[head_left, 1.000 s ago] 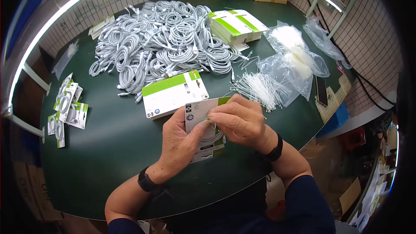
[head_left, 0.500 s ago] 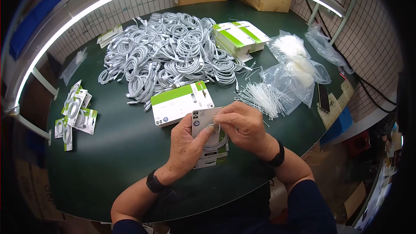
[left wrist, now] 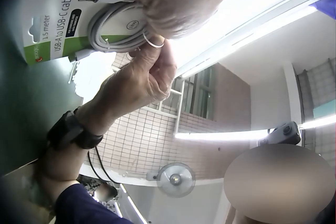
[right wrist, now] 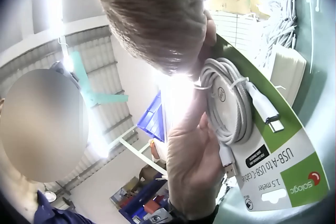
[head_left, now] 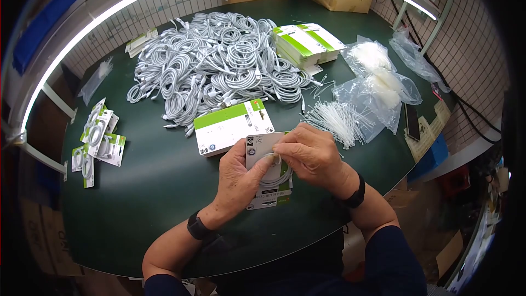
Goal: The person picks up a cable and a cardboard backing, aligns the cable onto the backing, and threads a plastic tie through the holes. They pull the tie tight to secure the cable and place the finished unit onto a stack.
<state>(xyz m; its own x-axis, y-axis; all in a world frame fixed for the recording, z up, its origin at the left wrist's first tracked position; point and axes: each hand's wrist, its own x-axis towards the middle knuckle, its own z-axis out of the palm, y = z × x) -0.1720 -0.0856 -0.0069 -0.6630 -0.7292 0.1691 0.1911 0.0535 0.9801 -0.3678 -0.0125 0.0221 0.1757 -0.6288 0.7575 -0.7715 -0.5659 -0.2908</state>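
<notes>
A smooth dark green table [head_left: 131, 203] carries a broad, tangled heap of pale grey cables [head_left: 219, 60], wound into rings. Clear, crinkled plastic bags [head_left: 402, 85] sit to its right, near a spiky fan of thin white plastic strips [head_left: 334, 123]. A flat-sided block of white and green cards [head_left: 233, 134] lies just beyond the hands; packed cards [head_left: 98, 137] overlap at the far left.

Between the hands is a stiff printed card [right wrist: 273, 184] with a hang slot, its surface smooth. Against it lies a round cable coil [right wrist: 243, 111] — finely ribbed, with hard white plugs — and a slender white tie [left wrist: 151, 43] loops at the coil's edge.

The left hand [head_left: 238, 178] grips the card from its left side, thumb pressing over the front. The right hand [head_left: 312, 156] pinches the tie between thumb and forefinger, though the pinched end is mostly hidden. Both forearms angle inward from the near edge, elbows bent, a black band on each wrist.
</notes>
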